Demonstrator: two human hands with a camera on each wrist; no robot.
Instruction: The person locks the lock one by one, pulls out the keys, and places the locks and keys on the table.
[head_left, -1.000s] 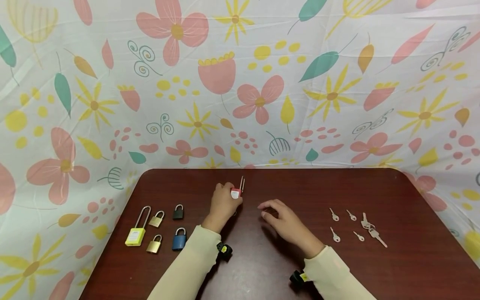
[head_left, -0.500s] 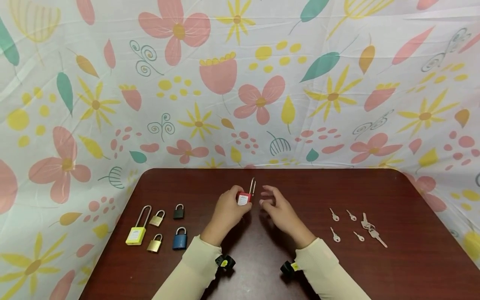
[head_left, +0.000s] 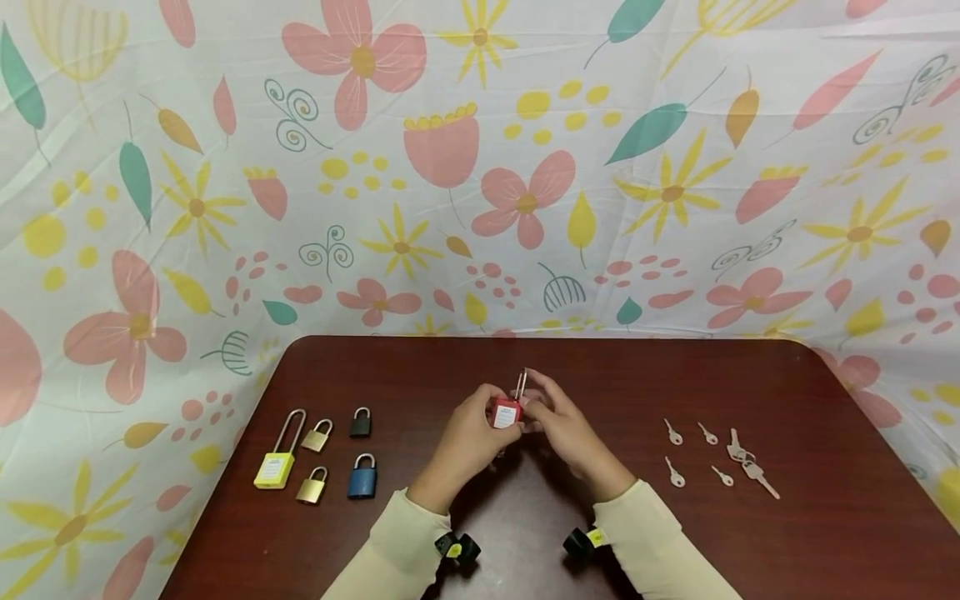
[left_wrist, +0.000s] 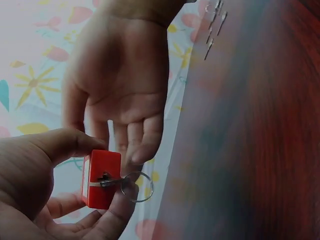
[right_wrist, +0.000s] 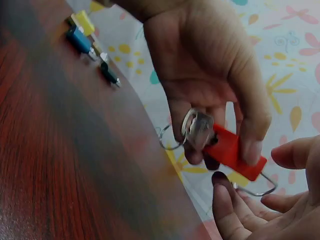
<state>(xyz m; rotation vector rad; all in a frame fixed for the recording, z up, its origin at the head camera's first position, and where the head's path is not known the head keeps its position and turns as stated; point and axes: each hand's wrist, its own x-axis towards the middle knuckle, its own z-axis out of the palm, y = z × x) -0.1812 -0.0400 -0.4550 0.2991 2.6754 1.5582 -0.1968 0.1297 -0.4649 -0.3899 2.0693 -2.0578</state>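
A red padlock (head_left: 506, 414) with a white label is held up over the middle of the table, shackle upward. My left hand (head_left: 468, 437) pinches its body between thumb and fingers. In the left wrist view, a key (left_wrist: 111, 183) with a wire ring (left_wrist: 137, 187) sits in the padlock's underside. The right wrist view shows the key's broad silver head (right_wrist: 200, 130). My right hand (head_left: 566, 429) is close on the right, fingers around the shackle (right_wrist: 260, 190); its thumb stands apart from its fingers there.
At left lie a long-shackled yellow padlock (head_left: 275, 471), two brass padlocks (head_left: 317, 439), a black padlock (head_left: 361, 427) and a blue padlock (head_left: 362, 482). At right are several loose keys (head_left: 676, 437) and a linked bunch of keys (head_left: 752, 468). A flowered cloth (head_left: 480, 208) hangs behind the table (head_left: 637, 550).
My left hand has carried the red padlock rightward and nearer to me. My right hand, earlier apart from it, has come up to the shackle.
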